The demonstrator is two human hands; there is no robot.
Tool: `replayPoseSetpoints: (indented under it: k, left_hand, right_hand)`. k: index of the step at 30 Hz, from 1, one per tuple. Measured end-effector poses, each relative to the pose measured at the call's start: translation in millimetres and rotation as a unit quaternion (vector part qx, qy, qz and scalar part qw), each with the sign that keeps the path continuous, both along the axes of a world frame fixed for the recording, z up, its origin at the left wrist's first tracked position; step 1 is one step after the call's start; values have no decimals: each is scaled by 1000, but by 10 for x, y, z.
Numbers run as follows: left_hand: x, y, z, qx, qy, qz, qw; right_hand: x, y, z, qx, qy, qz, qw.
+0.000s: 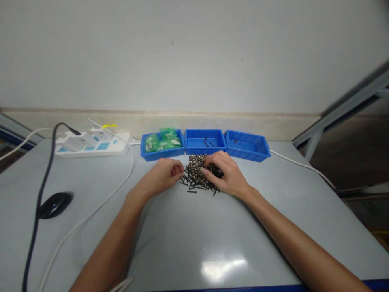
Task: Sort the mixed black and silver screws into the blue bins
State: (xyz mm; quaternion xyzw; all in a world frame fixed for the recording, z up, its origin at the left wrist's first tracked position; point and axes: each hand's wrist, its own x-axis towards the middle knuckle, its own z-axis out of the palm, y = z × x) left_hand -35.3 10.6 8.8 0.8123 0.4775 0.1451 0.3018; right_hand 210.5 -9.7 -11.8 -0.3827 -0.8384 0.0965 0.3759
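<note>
A heap of loose screws, some dark and some brassy, lies on the grey table in front of the blue bins. My left hand is at the heap's left edge, its fingers curled and pressed together; whatever they may hold is too small to make out. Over the right side of the pile reaches my right hand, thumb and fingers apart, fingertips among the screws. Behind the heap, the middle blue bin holds a few dark screws. One small screw lies in the right blue bin.
The left blue bin contains green plastic packets. A white power strip with plugged-in adapters stands at the back left. A white cable, a dark cable and a black oval object lie on the left. Behind rises a wall.
</note>
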Motion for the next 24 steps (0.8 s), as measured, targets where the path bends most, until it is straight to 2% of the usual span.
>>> replayPoseSetpoints:
  k: [4, 8, 13, 18, 21, 24]
  left_hand:
    - [14, 4, 16, 7, 9, 2, 1000]
    - [-9, -5, 36, -4, 1, 16, 1000]
    - [-79, -15, 79, -28, 18, -1, 999]
    - [-101, 6, 82, -22, 31, -23, 999]
    - [-76, 2, 83, -7, -4, -24, 1000]
    - [-18, -25, 94, 1, -78, -13, 997]
  right_hand:
    - [-109, 63, 108, -45, 110, -65, 991]
    - [-177, 49, 98, -100, 193, -91, 972]
    - [-150, -64, 22, -126, 198, -89, 968]
    - [-128, -113, 22, -139, 201, -79, 967]
    - [-122, -111, 33, -144, 200, -75, 966]
    - [-104, -107, 31, -164, 185, -56, 967]
